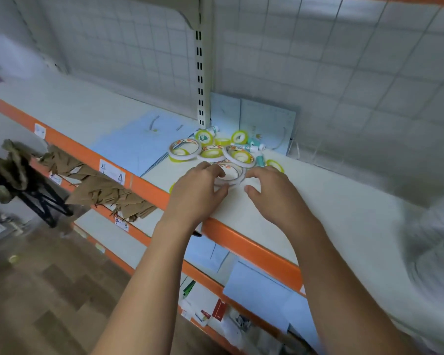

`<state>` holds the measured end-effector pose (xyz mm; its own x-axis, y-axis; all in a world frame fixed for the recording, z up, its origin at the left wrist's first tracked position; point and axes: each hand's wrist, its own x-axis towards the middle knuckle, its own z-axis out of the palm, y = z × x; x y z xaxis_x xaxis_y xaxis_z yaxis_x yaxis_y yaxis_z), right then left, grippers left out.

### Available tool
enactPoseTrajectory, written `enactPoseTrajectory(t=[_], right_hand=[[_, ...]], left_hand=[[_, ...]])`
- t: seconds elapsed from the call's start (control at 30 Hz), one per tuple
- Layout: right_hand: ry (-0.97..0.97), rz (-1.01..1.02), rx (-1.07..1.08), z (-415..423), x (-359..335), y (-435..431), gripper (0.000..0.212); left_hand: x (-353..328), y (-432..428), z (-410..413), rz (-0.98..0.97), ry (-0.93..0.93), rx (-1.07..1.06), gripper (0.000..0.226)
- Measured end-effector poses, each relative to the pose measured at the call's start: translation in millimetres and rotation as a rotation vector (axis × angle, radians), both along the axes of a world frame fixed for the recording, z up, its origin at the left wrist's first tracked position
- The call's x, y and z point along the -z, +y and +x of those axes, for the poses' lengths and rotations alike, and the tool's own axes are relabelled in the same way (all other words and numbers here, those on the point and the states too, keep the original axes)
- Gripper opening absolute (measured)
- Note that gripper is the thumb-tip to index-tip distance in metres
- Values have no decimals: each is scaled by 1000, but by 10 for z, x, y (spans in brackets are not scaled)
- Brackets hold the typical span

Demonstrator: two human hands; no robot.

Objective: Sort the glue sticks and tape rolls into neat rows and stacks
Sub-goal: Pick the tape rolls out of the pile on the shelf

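Item in hand: white tape roll (230,175), lying flat near the front of the shelf (344,213), just nearer than the loose heap. Left hand (198,192) is curling its fingers over the roll's left rim, thumb pressing at the near edge. Right hand (273,188) is closing on the right rim likewise, so the two are pinching the roll between them, apparently squaring it up as the base of a stack. Blur is hiding whether one roll or two are lying there. Just beyond, two wide white rolls (183,151) are each ringing a smaller yellow one, and yellow-green tape rolls (204,137) are lying scattered, some flat and some tilted, not yet sorted. Glue sticks (253,147), white with teal caps, are lying on their sides at the far right of the heap, mixed in with the tape. Blue sheets (136,142) are lying under the heap's left side. Wire grid (344,60) is backing the shelf. Brown paper strips (100,188) are hanging at the near left, below the orange edge.
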<state>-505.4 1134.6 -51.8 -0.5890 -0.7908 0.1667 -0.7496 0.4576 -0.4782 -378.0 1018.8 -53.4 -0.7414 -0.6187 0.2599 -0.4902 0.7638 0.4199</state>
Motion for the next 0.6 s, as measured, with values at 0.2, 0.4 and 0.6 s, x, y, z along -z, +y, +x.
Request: enactPoseTrajectory(t=[0.2, 0.4, 0.6], right_hand=[[3, 53, 101, -275, -32, -168, 29], [-10, 21, 202, -329, -71, -470, 24], [-26, 44, 268, -247, -137, -1014, 33]], left_hand=[[50, -316, -365, -16, 65, 81, 23], [87, -789, -543, -4, 86, 196, 21], [147, -1330, -482, 29, 68, 281, 22]])
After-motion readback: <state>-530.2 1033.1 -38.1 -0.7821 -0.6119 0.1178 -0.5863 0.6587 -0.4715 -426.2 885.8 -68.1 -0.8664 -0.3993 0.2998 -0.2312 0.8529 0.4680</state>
